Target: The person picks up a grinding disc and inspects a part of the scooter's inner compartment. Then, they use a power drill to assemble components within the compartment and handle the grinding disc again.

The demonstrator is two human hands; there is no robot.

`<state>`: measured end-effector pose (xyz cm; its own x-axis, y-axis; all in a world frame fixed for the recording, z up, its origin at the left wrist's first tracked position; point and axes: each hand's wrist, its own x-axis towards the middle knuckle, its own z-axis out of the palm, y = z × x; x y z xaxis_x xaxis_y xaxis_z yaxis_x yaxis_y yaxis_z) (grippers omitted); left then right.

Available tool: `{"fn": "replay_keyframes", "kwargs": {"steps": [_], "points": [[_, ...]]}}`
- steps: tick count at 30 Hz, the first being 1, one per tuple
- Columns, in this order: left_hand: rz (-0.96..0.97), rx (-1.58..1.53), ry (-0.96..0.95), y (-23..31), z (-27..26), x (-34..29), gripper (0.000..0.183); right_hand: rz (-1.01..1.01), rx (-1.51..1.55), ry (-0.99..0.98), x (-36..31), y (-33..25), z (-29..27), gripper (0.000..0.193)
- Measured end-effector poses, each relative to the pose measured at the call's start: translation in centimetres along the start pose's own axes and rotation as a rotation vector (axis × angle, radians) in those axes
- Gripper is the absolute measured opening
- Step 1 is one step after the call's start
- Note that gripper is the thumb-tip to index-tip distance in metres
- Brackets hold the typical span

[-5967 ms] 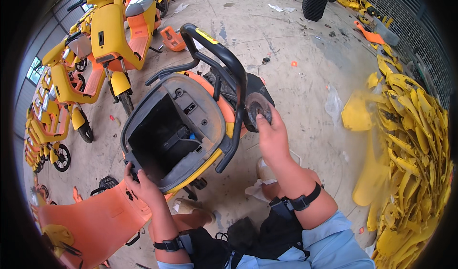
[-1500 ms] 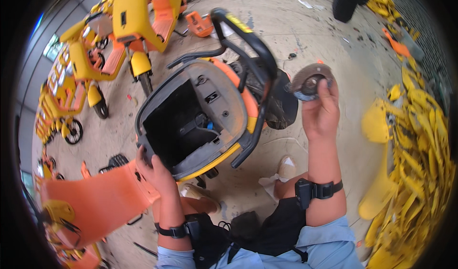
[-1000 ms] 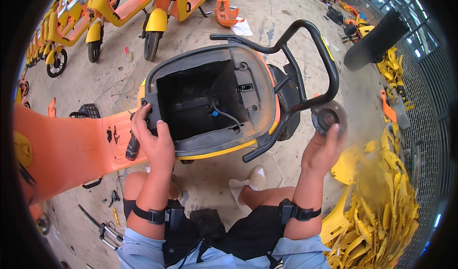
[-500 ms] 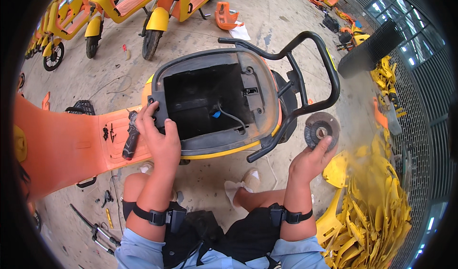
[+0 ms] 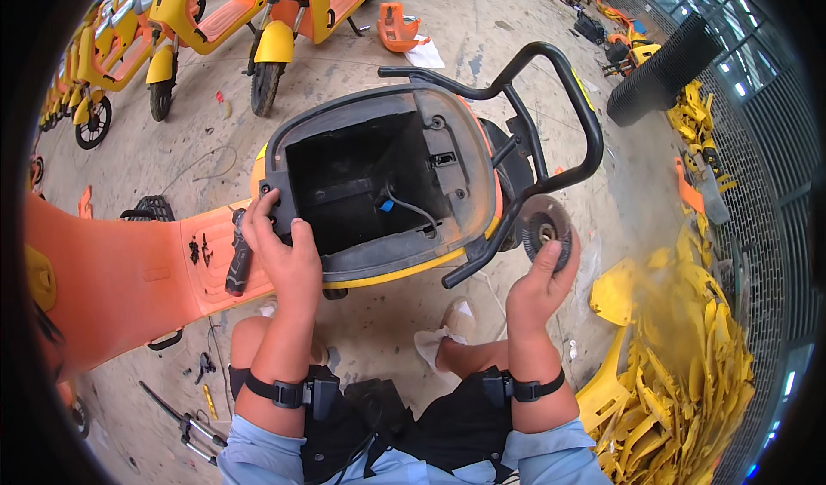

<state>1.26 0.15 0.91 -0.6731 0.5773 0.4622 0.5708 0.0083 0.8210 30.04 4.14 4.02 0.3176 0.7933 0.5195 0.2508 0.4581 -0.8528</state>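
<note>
A yellow and orange scooter with an uncovered black storage box (image 5: pixel 344 188) stands before me. My left hand (image 5: pixel 284 248) rests at the box's left edge, fingers apart, fingertips touching the black hinge bracket (image 5: pixel 277 199). In my right hand (image 5: pixel 540 283), between thumb and fingers, is a round dark disc (image 5: pixel 542 221) with a ribbed ring and a central hole. It is held upright, close to the black tubular rear rack (image 5: pixel 594 137). Beside my left hand a dark cordless screwdriver (image 5: pixel 238 257) lies on the orange footboard (image 5: pixel 211 287) near several small black screws (image 5: pixel 200 249). A cable with a blue connector (image 5: pixel 386 205) shows inside the box.
Parked yellow scooters (image 5: pixel 275 42) line the far left. An orange plastic part (image 5: pixel 397 29) lies on the floor beyond the box. Yellow panels (image 5: pixel 680 382) are heaped at the right, with a stack of black baskets (image 5: pixel 662 72) farther back. Black rods (image 5: pixel 185 425) lie at lower left.
My right hand has moved left with the disc, nearer to the rack. My left hand stays at the box edge. The whole view has shifted slightly.
</note>
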Motion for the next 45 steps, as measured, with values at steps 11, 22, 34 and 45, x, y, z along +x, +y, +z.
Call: {"fn": "replay_keyframes", "kwargs": {"steps": [11, 22, 34, 45], "points": [[-0.03, -0.013, -0.029, 0.3, -0.1, -0.5, 0.05, -0.318, -0.237, -0.299, 0.4, 0.0, 0.2, 0.029], [-0.049, 0.019, -0.002, 0.9, 0.2, -0.9, 0.045, -0.597, -0.481, -0.44, -0.4, -0.9, -0.5, 0.038], [-0.043, 0.011, -0.038, 0.5, 0.1, -0.9, 0.044, -0.712, -0.331, -0.713, -1.5, -1.9, 1.3, 0.035], [-0.056, 0.005, -0.026, 0.6, -0.1, -0.9, 0.044, -0.661, -0.228, -0.747, -2.6, -2.8, 1.4, 0.04]]}}
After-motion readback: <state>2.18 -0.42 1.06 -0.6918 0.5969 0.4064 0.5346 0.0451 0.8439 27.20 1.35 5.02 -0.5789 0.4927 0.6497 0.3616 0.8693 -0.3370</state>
